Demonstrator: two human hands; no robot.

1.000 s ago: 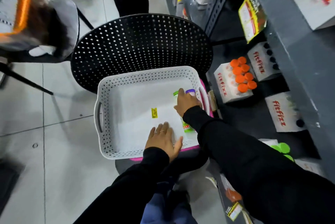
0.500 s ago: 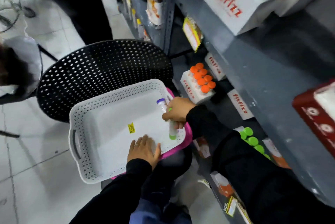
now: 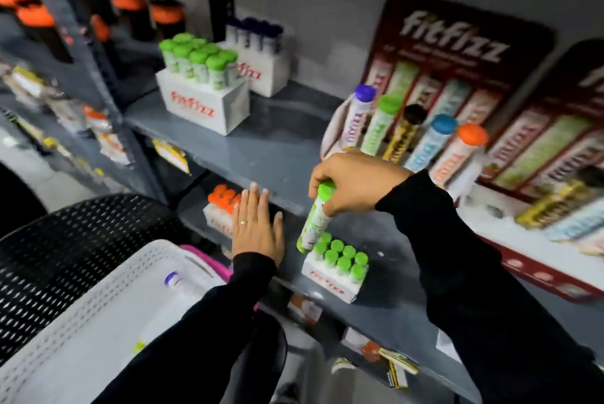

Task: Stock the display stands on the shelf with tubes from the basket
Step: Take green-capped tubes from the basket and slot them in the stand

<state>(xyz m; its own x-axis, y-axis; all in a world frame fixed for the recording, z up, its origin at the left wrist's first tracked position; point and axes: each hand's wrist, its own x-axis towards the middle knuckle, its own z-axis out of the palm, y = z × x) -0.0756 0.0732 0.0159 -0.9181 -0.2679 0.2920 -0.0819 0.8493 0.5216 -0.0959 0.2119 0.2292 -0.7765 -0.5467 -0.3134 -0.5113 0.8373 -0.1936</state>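
Observation:
My right hand (image 3: 354,179) grips a green-capped tube (image 3: 315,219) by its top, tilted, its lower end just above the near-left corner of a white display stand (image 3: 328,282) filled with green-capped tubes on the lower shelf. My left hand (image 3: 258,227) is flat and open, fingers spread, against the edge of the grey shelf (image 3: 277,155). The white perforated basket (image 3: 108,292) sits at lower left on a black chair, with a purple-capped tube (image 3: 173,279) lying in it. Another green-capped stand (image 3: 202,89) and a purple-capped stand (image 3: 261,57) rest on the upper shelf.
A red display board (image 3: 457,53) with several coloured tubes leans at right. An orange-capped stand (image 3: 222,207) sits on the lower shelf behind my left hand. Dark orange-topped bottles (image 3: 130,11) stand at upper left. The black perforated chair (image 3: 75,240) holds the basket.
My right hand lifted the green-capped tube out of the basket and carried it to the lower shelf's green stand. My left hand left the basket and moved to the shelf edge. The view swung up.

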